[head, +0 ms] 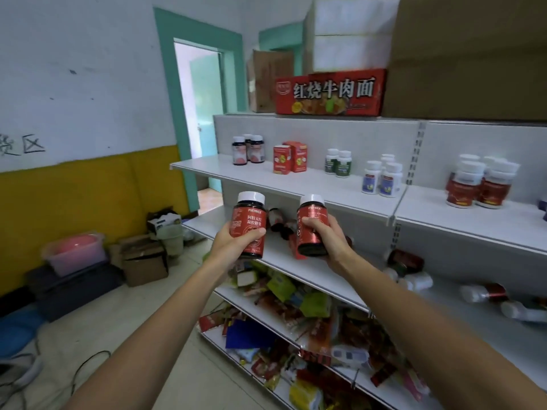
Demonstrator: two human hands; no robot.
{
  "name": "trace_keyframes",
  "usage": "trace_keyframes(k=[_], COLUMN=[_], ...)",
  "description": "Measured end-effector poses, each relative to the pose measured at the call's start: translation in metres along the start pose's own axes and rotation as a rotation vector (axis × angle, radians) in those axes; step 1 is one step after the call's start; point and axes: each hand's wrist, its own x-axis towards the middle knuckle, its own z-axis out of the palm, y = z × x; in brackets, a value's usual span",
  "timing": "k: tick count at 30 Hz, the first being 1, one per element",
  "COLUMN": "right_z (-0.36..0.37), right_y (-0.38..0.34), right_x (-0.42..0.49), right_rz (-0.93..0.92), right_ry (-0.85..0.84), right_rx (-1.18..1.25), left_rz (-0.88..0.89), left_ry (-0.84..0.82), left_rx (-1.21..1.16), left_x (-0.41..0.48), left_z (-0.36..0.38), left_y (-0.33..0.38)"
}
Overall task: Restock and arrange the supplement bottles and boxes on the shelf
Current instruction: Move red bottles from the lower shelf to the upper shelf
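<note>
I have both hands up in front of the shelving, each with a bottle. The left hand grasps a red-labelled bottle around its lower half, thumb across the label. The bottle is upright, white cap up, with its label facing me. The right hand grasps a second red bottle of the same kind, tilted slightly to the left, thumb also lying across the label. The two bottles are near each other but apart, held in the air just in front of the middle shelf.

On that middle shelf, behind and between the held bottles, I see a few dark bottles lying on their sides. Further right lie more toppled bottles with white caps.

The upper shelf carries upright groups, from left to right:
- dark bottles with pink labels
- two red boxes
- green-labelled bottles
- blue-labelled white bottles
- red-labelled white bottles, in the next bay

On top of the unit sits a red noodle carton, just beside large cardboard cartons. The lower shelves hold a jumble of snack packets. On the floor to the left stand cardboard boxes and a plastic tub that looks pink.
</note>
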Motion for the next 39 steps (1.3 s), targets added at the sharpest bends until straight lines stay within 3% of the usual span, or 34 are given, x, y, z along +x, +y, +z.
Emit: trace_keyframes(k=[11, 17, 25, 32, 39], right_z=[0.054, 0.055, -0.025, -0.128, -0.198], right_y=[0.017, 0.004, -0.029, -0.04, -0.057], right_x=[0.108, 0.137, 0.077, -0.037, -0.13], right_rz=[0.005, 0.002, -0.112, -0.142, -0.173], right_ry=[-0.172, -0.117, 0.164, 0.491, 0.713], right_rx=[-0.006, 0.003, -0.08, -0.047, -0.036], left_rz=[-0.013, 0.014, 0.068, 0.017, 0.028], left_ry=[0.077, 0.029, -0.252, -0.567, -0.8], left_rx=[-0.061, -0.067, -0.082, -0.102, -0.093], left_x=[0.091, 0.131, 0.119, 0.049, -0.018], left_z=[-0.028, -0.015, 0.068, 0.177, 0.256], left_y=[-0.011, -0.006, 0.011, 0.003, 0.014])
